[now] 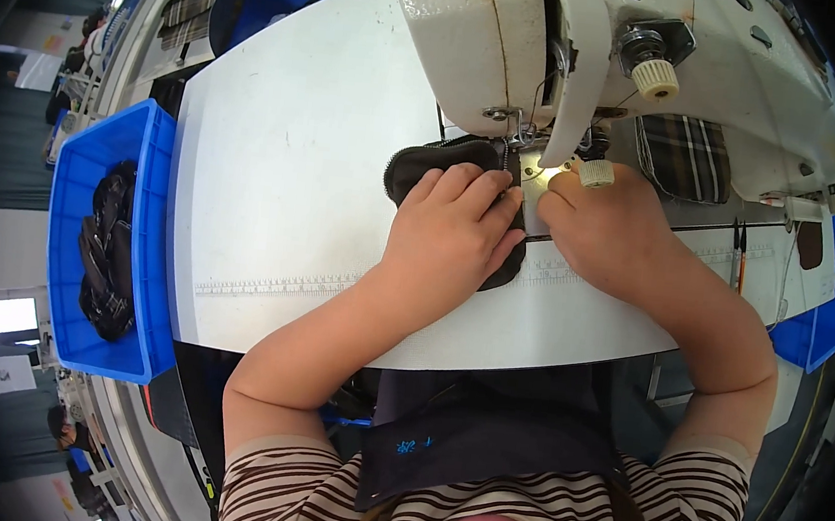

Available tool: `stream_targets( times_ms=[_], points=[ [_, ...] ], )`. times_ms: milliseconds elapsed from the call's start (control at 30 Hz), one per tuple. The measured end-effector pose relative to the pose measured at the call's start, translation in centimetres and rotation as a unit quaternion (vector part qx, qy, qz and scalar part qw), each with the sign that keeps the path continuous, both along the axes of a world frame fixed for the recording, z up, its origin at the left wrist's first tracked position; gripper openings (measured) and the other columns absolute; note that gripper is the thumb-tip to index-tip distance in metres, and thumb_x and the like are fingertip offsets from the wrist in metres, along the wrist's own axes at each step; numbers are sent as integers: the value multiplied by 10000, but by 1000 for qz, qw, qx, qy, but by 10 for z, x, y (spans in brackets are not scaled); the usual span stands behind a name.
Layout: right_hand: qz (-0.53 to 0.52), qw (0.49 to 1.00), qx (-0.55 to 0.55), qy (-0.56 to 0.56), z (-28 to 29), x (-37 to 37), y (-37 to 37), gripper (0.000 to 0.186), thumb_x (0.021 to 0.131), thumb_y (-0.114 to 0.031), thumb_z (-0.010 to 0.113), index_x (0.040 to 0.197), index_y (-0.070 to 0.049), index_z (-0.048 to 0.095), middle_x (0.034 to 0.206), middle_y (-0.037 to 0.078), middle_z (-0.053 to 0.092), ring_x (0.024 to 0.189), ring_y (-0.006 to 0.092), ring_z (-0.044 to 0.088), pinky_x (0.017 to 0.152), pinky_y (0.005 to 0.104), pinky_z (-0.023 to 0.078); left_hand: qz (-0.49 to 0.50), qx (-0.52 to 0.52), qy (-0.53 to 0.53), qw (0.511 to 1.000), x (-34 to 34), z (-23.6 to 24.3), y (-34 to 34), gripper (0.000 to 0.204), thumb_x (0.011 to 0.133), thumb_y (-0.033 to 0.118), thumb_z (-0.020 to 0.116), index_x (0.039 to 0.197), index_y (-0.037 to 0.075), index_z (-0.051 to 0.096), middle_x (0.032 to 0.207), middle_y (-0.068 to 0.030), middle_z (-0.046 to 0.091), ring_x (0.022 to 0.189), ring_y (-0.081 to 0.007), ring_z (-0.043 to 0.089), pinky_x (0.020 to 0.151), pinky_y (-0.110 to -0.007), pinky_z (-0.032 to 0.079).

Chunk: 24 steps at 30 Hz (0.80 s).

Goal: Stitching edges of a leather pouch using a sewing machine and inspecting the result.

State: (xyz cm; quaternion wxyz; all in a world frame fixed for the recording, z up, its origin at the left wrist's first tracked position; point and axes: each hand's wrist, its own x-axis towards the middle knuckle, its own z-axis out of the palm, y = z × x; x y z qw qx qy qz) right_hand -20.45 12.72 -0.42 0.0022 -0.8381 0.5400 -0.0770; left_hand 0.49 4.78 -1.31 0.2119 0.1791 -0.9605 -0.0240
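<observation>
A dark zippered fabric pouch point(420, 162) lies under the sewing machine's point(458, 43) needle area, left of the metal needle plate point(537, 172). My left hand point(452, 236) rests on the pouch with fingers bent over it, gripping it near its right side. My right hand point(602, 228) is closed at the right of the plate, its fingertips curled under beside a white knob point(597, 173); what they hold is hidden. The white worktable point(286, 167) has a printed ruler along its front.
A blue bin point(153, 235) of black items stands left of the table, another point(807, 338) at the right, a third point(272, 0) behind. Plaid fabric point(681, 157) lies under the machine arm; slim tools point(738, 256) lie beside it. Other workstations with small, indistinct people line the far left.
</observation>
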Motion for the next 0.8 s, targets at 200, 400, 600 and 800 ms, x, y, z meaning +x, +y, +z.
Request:
stream_targets(
  times_ms=[200, 400, 600, 800],
  points=[
    [43, 987, -116, -102, -13, -2, -7, 152, 791, -81, 672, 934, -30, 680, 974, 103, 684, 788, 297, 685, 686, 424, 546, 17, 11, -26, 999, -3, 1, 6, 390, 815, 209, 797, 1171, 61, 739, 1179, -40, 677, 1044, -241, 621, 905, -342, 526],
    [34, 994, -88, -61, -10, 2, -3, 143, 796, -76, 672, 924, -14, 672, 962, 107, 682, 764, 295, 680, 685, 406, 532, 24, 9, -20, 999, -3, 0, 7, 397, 819, 213, 796, 1182, 65, 739, 1197, -41, 681, 1054, -238, 632, 900, -338, 538],
    [33, 994, -78, -69, -10, 3, -2, 142, 793, -83, 675, 922, -24, 676, 865, 100, 638, 721, 279, 668, 674, 403, 531, 7, 35, 22, 999, -3, 0, 3, 299, 819, 143, 794, 1103, 60, 751, 1128, -54, 713, 992, -250, 663, 867, -346, 559],
    [33, 993, -112, -29, -16, 11, 4, 251, 795, -119, 693, 1024, -20, 703, 897, 68, 631, 868, 246, 663, 728, 405, 530, 129, 127, 97, 979, 0, 28, -42, 183, 887, 180, 727, 1033, 71, 737, 1004, -83, 732, 912, -284, 692, 781, -387, 565]
  ],
)
